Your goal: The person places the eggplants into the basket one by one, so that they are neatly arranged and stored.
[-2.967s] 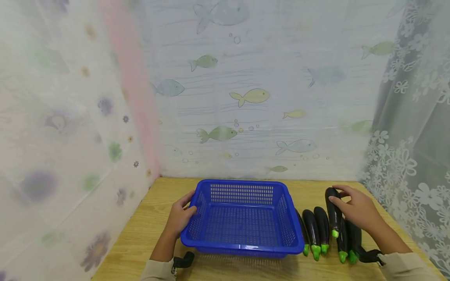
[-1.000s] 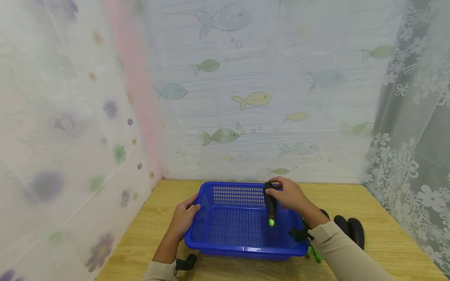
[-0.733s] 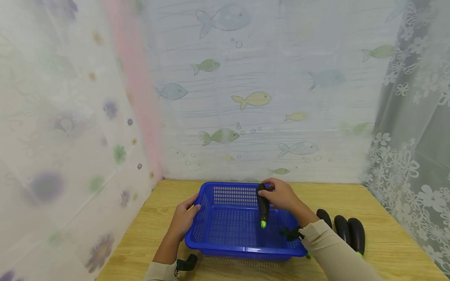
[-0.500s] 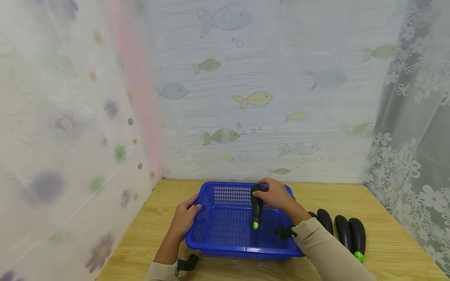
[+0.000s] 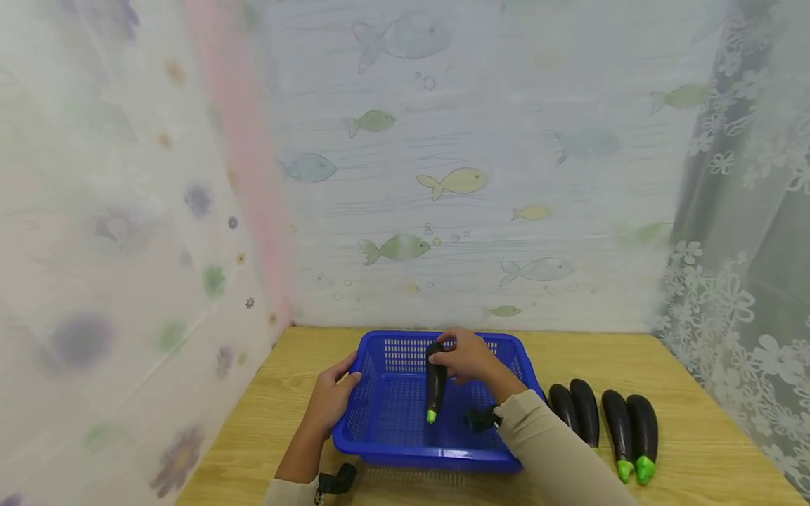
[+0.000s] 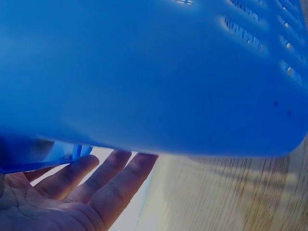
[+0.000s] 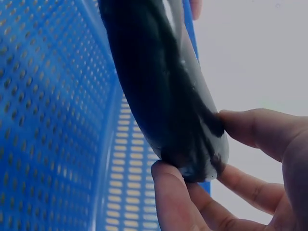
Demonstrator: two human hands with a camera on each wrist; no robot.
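Note:
My right hand holds a dark eggplant by its rounded end, over the inside of a blue plastic basket. The eggplant's green stem end points down and toward me. Up close in the right wrist view, thumb and fingers pinch the blunt end of the eggplant. My left hand grips the basket's left rim, with the thumb on top. From the left wrist view, its fingers reach under the rim, close to the outer side wall of the basket.
Several more eggplants lie side by side on the wooden table, right of the basket; my right sleeve partly covers that area. Behind the table hangs a fish-print sheet. A flowered sheet borders the left side.
My right hand lifted the eggplant from the row on the right and carried it left over the basket, still moving left lately. My left hand stays on the rim.

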